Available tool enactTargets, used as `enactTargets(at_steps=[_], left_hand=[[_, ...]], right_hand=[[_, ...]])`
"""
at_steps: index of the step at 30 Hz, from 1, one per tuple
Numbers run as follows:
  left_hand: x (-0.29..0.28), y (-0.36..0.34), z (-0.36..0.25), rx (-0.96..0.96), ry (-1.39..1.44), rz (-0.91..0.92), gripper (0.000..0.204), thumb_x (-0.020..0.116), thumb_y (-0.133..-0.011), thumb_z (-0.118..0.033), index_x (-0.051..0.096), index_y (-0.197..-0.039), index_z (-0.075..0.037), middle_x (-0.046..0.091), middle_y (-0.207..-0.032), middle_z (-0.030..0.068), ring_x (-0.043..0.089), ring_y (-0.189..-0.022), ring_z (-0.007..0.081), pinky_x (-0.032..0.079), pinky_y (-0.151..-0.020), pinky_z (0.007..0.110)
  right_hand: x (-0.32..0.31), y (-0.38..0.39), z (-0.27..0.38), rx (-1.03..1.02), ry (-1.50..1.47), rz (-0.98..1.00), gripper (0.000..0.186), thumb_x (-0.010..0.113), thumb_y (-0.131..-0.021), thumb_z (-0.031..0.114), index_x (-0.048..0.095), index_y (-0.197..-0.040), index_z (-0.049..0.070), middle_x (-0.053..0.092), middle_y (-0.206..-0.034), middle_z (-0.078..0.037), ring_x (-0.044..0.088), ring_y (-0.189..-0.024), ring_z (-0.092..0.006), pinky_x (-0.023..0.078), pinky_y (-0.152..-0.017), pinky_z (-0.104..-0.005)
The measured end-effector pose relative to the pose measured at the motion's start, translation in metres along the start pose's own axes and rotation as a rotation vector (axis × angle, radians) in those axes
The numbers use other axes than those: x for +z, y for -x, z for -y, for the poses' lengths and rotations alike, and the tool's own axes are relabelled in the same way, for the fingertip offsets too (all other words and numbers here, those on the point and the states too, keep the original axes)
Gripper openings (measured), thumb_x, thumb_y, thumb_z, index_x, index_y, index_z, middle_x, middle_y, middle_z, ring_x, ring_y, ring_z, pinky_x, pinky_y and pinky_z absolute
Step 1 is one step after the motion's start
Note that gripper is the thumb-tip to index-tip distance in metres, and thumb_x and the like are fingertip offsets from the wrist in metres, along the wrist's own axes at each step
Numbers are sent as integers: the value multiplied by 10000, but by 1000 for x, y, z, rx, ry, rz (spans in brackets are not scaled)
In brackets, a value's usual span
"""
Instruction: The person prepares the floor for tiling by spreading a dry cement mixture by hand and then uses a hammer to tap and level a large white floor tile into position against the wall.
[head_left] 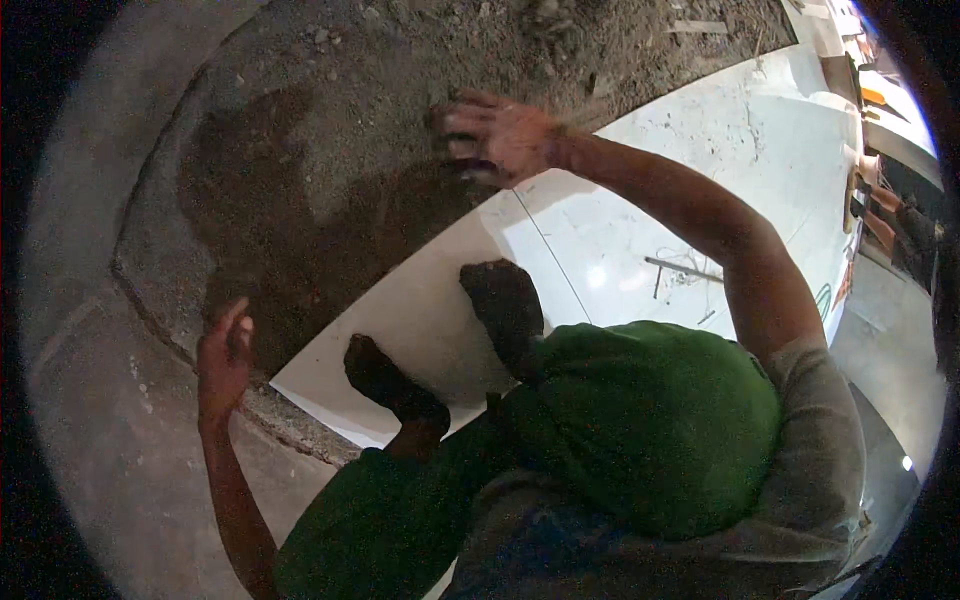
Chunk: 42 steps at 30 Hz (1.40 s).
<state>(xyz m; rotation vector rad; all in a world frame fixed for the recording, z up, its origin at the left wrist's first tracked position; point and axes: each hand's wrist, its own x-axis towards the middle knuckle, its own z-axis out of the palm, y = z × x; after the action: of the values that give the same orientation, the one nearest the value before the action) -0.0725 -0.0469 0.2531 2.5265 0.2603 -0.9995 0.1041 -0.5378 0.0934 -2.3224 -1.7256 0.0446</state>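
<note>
My right hand (pixel 505 138) reaches out over a grey-brown bed of crumbly mortar or soil (pixel 330 110), its fingers spread and slightly blurred. Nothing shows in its grasp; whether the fingertips touch the bed is hard to tell. To the lower left, my left hand (pixel 224 362) hangs by the bed's raised edge with fingers stretched and nothing in them. Between my hands, a white floor tile (pixel 425 285) borders the loose material. Dark-shod or dark-covered feet (pixel 505 305) rest on that tile, below my green-clad knees.
More white tiles (pixel 660 165), dusted with debris, extend to the right; a thin metal rod-like piece (pixel 685 268) lies there. Smooth grey floor (pixel 90 420) runs along the left. Another person's arm (pixel 885 215) and a yellow item (pixel 873 97) appear at the far right rim.
</note>
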Motion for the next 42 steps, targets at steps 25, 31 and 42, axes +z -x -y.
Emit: enactTargets(at_steps=[25,31,42], left_hand=[[13,20,67,-43,75,-3,496,511,-1107,-409,560,-1485,-93,651,-1382,201,612,-1294,352,471,-1085,474],[12,11,55,-153,-81,135,574,430,-1111,-503,557,-1483,-84,656,-1353,228,613,-1281,359,478,-1053,485],[12,13,49,-114,56,101,613,441,-1099,-539,559,-1489,-82,618,-1424,204,604,-1292,359,461,-1083,492]], right_hand=[[-24,37,-45,384,82,48,624,808,-843,456,662,-1350,123,366,-1634,-143,314,-1532,-341,258,-1269,-542],[-47,19,-36,330,129,299,837,764,-845,610,545,-1497,134,241,-1698,-121,172,-1591,-329,182,-1299,-541],[-8,18,-9,257,-5,145,736,633,-960,568,446,-1578,215,257,-1700,-106,200,-1584,-332,186,-1301,-528]])
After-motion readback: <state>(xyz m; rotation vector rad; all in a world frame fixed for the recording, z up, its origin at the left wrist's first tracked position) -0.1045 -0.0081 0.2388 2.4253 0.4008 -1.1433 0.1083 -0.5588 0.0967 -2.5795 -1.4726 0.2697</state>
